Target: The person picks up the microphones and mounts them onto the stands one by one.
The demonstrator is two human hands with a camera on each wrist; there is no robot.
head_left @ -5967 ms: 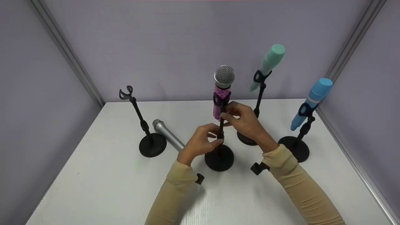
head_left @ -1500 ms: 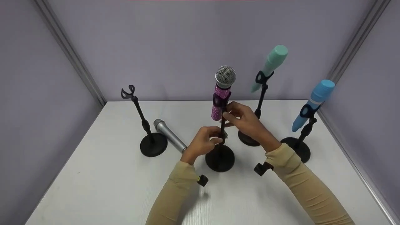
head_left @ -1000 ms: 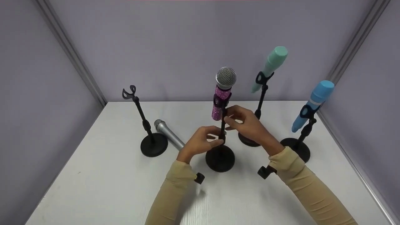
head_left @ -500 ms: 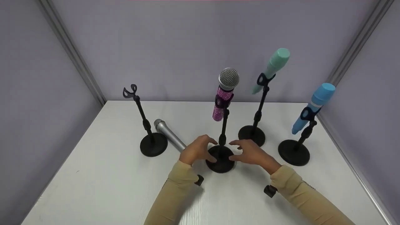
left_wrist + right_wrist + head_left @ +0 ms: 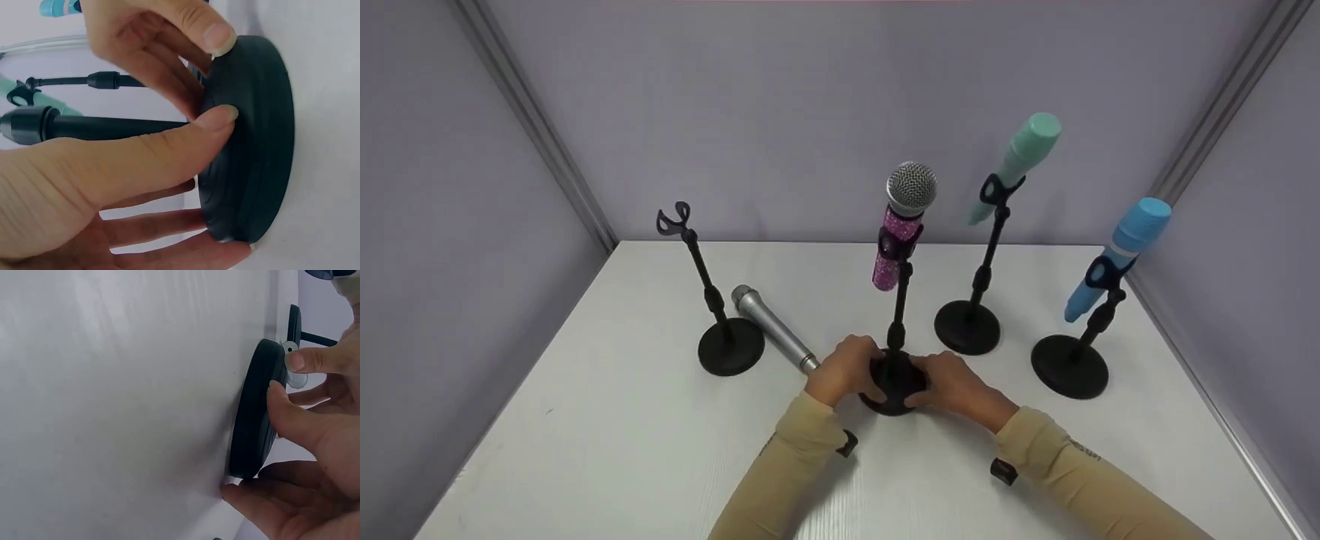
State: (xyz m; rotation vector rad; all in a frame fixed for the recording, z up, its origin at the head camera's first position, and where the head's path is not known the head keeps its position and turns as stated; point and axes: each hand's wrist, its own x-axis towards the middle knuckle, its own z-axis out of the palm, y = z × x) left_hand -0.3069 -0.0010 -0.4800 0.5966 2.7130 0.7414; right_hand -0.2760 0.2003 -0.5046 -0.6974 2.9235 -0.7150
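Note:
A pink glittery microphone (image 5: 886, 271) with a silver mesh head sits tilted in the clip of a black microphone stand (image 5: 901, 300) at the middle of the table. My left hand (image 5: 847, 369) grips the left side of the stand's round base (image 5: 253, 140), thumb on top and fingers at the rim. From the right, my right hand (image 5: 956, 384) holds the same base, its thumb on the upper face in the right wrist view. Left of my hands, a silver microphone (image 5: 772, 326) lies on the table, its lower end close to my left hand.
A stand with a bare clip (image 5: 730, 345) stands at the left. Behind to the right, a green microphone (image 5: 1030, 144) rests in another stand (image 5: 969, 330); a blue microphone (image 5: 1136, 223) sits in a stand (image 5: 1069, 367) further right. Grey walls (image 5: 780, 112) bound the white table (image 5: 622, 450).
Both hands have left the pole of the middle stand and come down to its round base, now gripping it from both sides. The stand and its pink microphone stay nearly in place.

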